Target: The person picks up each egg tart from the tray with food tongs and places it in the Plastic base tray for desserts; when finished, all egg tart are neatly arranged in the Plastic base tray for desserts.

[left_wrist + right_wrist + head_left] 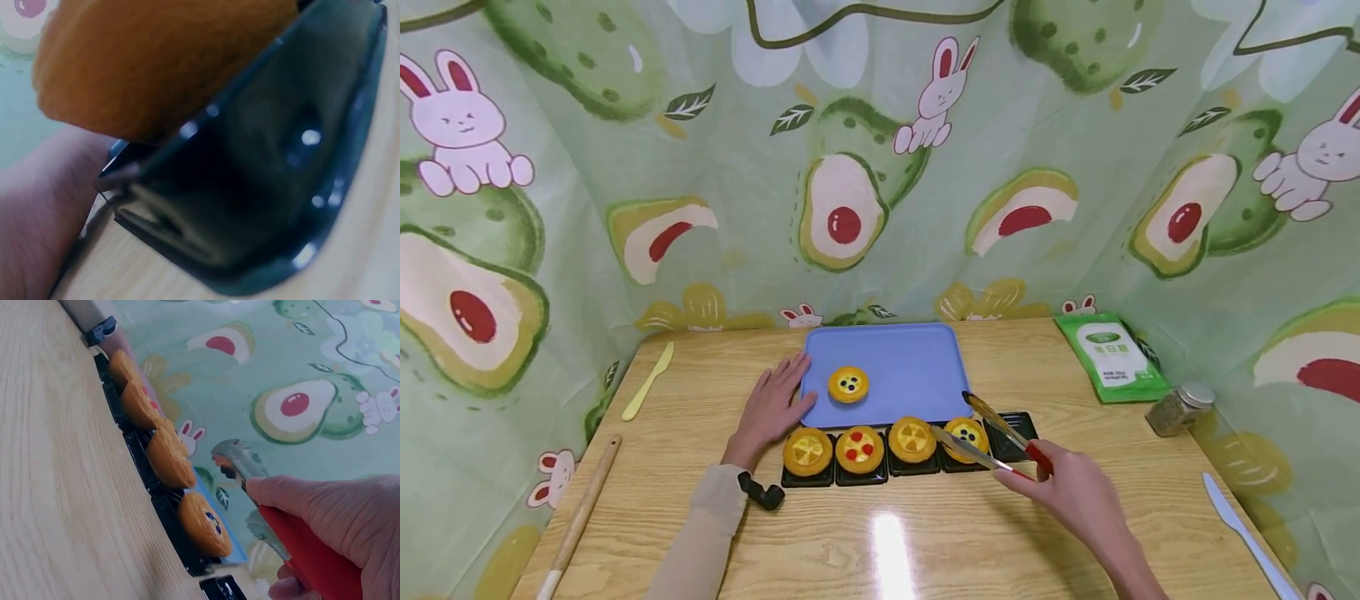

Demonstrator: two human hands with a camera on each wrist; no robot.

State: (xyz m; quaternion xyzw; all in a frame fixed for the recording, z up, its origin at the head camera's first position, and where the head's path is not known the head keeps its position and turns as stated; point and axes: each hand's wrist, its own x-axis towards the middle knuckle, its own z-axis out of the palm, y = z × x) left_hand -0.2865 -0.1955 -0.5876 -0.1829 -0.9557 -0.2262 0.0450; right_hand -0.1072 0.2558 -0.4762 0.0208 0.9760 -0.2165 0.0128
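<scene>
My left hand (772, 404) lies with straight fingers along the left edge of a blue tray (917, 367). Tongs (1000, 422) with red handles are gripped in my right hand (1078, 492). Their spread jaws reach over the blueberry-topped tart (976, 433) at the right of a row; whether they touch it I cannot tell. That row also has an orange-yellow tart (807, 452), a red-topped tart (860, 450) and another yellow tart (913, 438), each in a black holder. One blueberry tart (848, 386) sits on the blue tray. The left wrist view has a black holder (250, 187) close up.
Another black holder (1011, 448) ends the row. At right are a green packet (1112, 358), a spice jar (1180, 408) and a blue knife (1243, 525). A yellow knife (647, 383) and a wooden stick (583, 508) lie left. Patterned cloth (760, 250) hangs around the table.
</scene>
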